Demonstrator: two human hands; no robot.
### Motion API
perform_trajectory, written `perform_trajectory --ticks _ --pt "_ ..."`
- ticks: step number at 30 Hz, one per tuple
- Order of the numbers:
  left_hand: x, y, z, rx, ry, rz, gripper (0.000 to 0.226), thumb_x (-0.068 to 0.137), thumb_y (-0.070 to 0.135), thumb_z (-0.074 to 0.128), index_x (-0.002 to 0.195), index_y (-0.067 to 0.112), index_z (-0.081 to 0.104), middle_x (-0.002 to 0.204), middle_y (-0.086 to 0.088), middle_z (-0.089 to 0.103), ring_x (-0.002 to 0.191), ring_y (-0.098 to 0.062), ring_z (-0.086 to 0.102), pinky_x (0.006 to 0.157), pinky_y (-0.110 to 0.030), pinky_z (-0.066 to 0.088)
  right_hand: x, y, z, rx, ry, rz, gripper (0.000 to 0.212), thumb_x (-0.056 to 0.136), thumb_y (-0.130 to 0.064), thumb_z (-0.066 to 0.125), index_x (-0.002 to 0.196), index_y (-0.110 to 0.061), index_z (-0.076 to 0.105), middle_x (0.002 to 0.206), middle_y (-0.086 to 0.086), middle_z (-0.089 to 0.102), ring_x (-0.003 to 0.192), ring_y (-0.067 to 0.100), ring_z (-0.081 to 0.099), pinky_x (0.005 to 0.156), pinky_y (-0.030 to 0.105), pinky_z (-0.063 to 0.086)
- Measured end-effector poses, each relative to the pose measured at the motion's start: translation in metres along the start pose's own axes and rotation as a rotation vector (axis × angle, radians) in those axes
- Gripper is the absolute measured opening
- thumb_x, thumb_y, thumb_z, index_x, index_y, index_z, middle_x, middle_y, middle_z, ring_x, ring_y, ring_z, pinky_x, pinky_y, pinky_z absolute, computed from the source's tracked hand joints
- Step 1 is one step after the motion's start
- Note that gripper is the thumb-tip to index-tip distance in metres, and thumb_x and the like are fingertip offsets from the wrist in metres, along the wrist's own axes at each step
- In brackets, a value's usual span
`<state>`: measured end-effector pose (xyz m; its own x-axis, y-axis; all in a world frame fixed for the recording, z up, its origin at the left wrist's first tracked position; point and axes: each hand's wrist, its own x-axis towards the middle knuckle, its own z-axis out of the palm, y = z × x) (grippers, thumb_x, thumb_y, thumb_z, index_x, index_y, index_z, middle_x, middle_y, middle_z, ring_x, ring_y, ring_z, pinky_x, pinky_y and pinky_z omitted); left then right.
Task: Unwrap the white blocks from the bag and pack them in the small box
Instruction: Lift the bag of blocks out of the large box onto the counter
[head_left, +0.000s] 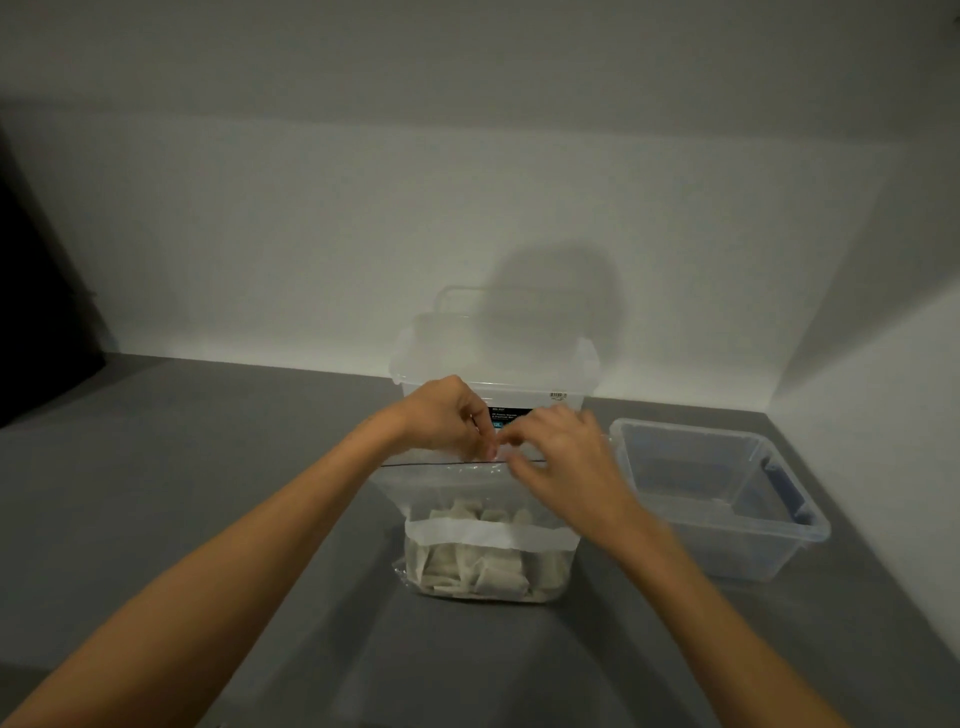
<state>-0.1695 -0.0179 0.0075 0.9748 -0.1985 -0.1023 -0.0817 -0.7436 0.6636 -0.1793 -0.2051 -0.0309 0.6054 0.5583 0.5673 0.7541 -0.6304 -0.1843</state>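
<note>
**Open the Seal Evenly**

Pinching lip of bag with left hand and right hand, close together. Peel both walls apart evenly; keep upright on tabletop. Mind blocks heaped low inside. Then reach to small box, 3 o'clock of bag.

wall: plain white | counter: grey | light: dim, round shadow on wall

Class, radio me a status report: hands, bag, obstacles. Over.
Status: left hand, right hand pinch bag top. The white blocks inside; small box without any. Behind, large box, not blocking.
</note>
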Motion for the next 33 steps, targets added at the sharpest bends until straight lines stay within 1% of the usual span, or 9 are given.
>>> perform_trajectory --ticks 3,7,12,18,23,27,29,31,33 --pt "0.001 -0.003 -0.003 -0.097 -0.050 -0.062 0.012 0.081 0.017 0.074 0.090 0.009 0.075 0.079 -0.007 0.069 0.070 -0.012 0.057 0.068 -0.027 0.046 -0.010 -0.001 0.022 -0.145 -0.098 0.000 0.030 0.079 -0.028 0.075 0.107 -0.021 0.067 0.096 -0.004 0.067 0.092 0.017 0.062 0.082 0.033 0.043" --pt "0.003 -0.011 -0.006 -0.336 -0.136 -0.163 0.012 0.086 0.006 0.066 0.096 0.003 0.072 0.087 -0.007 0.074 0.076 -0.011 0.069 0.073 -0.021 0.055 -0.017 0.009 0.030 -0.092 -0.021 0.081 0.048 0.071 -0.024 0.082 0.115 -0.019 0.063 0.094 -0.002 0.064 0.086 0.019 0.064 0.078 0.036 0.049" --pt "0.007 -0.011 0.007 -0.374 -0.105 -0.149 0.009 0.085 0.003 0.066 0.093 0.002 0.072 0.082 -0.006 0.072 0.069 -0.006 0.067 0.063 -0.014 0.051 -0.010 0.004 0.031 -0.005 0.066 0.036 0.022 0.076 -0.021 0.078 0.096 -0.018 0.067 0.093 0.000 0.058 0.084 0.017 0.059 0.077 0.031 0.043" --pt "0.002 -0.012 0.003 -0.556 -0.163 -0.218 0.015 0.089 -0.005 0.057 0.098 -0.002 0.069 0.086 -0.006 0.074 0.075 -0.009 0.071 0.067 -0.016 0.056 -0.006 0.009 0.029 0.102 -0.084 0.054 0.020 0.085 -0.027 0.069 0.103 -0.020 0.065 0.094 -0.007 0.064 0.089 0.014 0.058 0.080 0.030 0.037" --pt "0.004 -0.018 0.008 -0.325 0.016 -0.158 0.020 0.089 -0.010 0.050 0.100 0.001 0.063 0.073 -0.011 0.065 0.058 -0.014 0.063 0.057 -0.023 0.054 -0.016 0.000 0.032 -0.045 -0.053 -0.082 0.004 0.079 -0.019 0.066 0.080 -0.020 0.062 0.074 -0.007 0.059 0.074 0.014 0.051 0.074 0.027 0.035" --pt "0.009 -0.030 0.008 0.123 0.285 -0.068 0.035 0.084 -0.011 0.038 0.090 0.020 0.053 0.090 -0.008 0.061 0.082 -0.027 0.060 0.072 -0.040 0.054 -0.034 -0.004 0.033 -0.130 -0.217 -0.115 0.022 0.074 -0.031 0.046 0.070 -0.022 0.066 0.065 -0.010 0.064 0.067 0.012 0.052 0.075 0.025 0.035" --pt "0.008 -0.031 0.010 0.317 0.230 -0.085 0.035 0.087 -0.001 0.043 0.088 0.030 0.060 0.101 0.000 0.063 0.100 -0.025 0.060 0.078 -0.037 0.049 -0.033 -0.004 0.026 -0.195 -0.366 -0.060 0.030 0.080 -0.036 0.044 0.083 -0.023 0.071 0.074 -0.007 0.070 0.076 0.015 0.060 0.080 0.031 0.043" --pt "0.008 -0.033 0.015 0.365 0.075 -0.142 0.027 0.092 0.025 0.051 0.115 0.035 0.060 0.118 0.003 0.062 0.113 -0.021 0.057 0.090 -0.037 0.046 -0.026 -0.005 0.013 -0.118 -0.473 0.052 0.035 0.090 -0.048 0.047 0.101 -0.025 0.071 0.085 -0.004 0.072 0.088 0.015 0.062 0.090 0.033 0.042" --pt "0.006 -0.035 0.022 0.372 -0.081 -0.162 0.058 0.087 0.037 0.062 0.140 0.033 0.040 0.138 0.004 0.051 0.126 -0.020 0.048 0.105 -0.039 0.040 -0.016 -0.006 0.004 -0.034 -0.394 0.105 0.039 0.092 -0.055 0.046 0.106 -0.027 0.069 0.098 -0.005 0.069 0.097 0.013 0.060 0.095 0.034 0.041"
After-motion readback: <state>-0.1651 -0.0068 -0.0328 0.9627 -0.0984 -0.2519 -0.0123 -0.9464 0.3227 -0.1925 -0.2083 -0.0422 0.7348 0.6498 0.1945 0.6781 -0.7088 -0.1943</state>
